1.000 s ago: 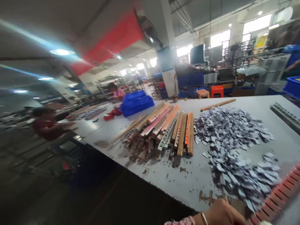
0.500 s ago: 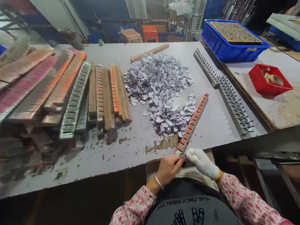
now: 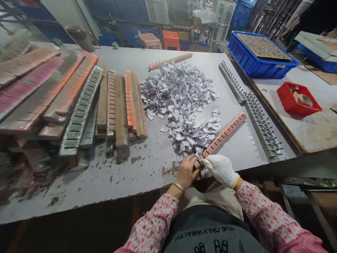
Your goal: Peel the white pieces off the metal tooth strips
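A long orange slotted strip (image 3: 223, 135) lies slantwise on the grey table (image 3: 147, 168), its near end at the table's front edge. My bare left hand (image 3: 186, 172), with a bangle on the wrist, is closed on that near end. My right hand (image 3: 220, 169), in a white knit glove, is closed on the same end from the right. A heap of small pale grey paper pieces (image 3: 181, 100) lies just beyond the hands, touching the strip's left side.
A stack of wooden and orange strips (image 3: 79, 102) fills the table's left. Metal pin racks (image 3: 252, 109) run along the right. A blue crate (image 3: 260, 52) and a red tray (image 3: 297, 98) sit on the neighbouring surface. Stools (image 3: 171, 38) stand beyond.
The view swung from the hall down to the table. Both hands have moved forward onto the table's edge, and the strip's far end has swung to the right.
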Tool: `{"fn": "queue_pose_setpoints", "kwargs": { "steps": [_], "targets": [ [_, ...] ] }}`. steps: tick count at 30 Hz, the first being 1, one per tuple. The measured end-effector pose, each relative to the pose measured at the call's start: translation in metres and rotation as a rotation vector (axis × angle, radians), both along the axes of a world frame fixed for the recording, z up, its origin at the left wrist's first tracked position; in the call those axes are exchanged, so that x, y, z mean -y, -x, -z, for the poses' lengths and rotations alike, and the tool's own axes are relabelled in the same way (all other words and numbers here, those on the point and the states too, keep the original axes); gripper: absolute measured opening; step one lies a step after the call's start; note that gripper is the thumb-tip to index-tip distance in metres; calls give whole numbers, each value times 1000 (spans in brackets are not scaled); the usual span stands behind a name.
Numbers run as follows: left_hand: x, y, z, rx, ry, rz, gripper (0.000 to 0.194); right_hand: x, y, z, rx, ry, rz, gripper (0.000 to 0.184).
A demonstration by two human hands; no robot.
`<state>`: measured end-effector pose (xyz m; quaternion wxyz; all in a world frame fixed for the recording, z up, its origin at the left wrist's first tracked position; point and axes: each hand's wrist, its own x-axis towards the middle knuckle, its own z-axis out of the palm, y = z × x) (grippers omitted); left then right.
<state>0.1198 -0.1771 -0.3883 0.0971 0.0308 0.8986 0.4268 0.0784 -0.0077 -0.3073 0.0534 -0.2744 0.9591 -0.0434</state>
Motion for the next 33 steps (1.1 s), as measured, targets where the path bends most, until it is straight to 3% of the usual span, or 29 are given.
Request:
{"fn": "queue_pose_setpoints", "kwargs": {
  "steps": [8, 14, 17, 22, 24, 26, 30, 33],
  "targets": [
    [-16, -8, -15, 114, -60, -6, 48, 3, -7, -13, -66, -202, -28, 47],
    [-27, -15, -18, 111, -55, -19, 41, 18, -6, -43, 77, -384, -47, 15],
    [-32, -19, -19, 91, -53, -24, 39, 18, -2, -53, 138, -431, -64, 16],
    [-45, -22, -13, 15, -52, -69, 43, -11, -2, -40, 43, -328, -180, 30],
    [-49, -24, 1, -31, -48, -83, 45, -18, -7, -29, 24, -304, -198, 23],
    [-49, -28, 26, -83, -48, -95, 44, -17, -15, -18, 3, -307, -210, 18],
    [-26, -28, 100, -297, 35, -54, 42, 10, -27, 21, -86, -315, -198, 12],
    [-3, -11, 155, -619, 184, -64, 49, 33, -15, 62, -101, -274, -262, 18]
  ]
}}
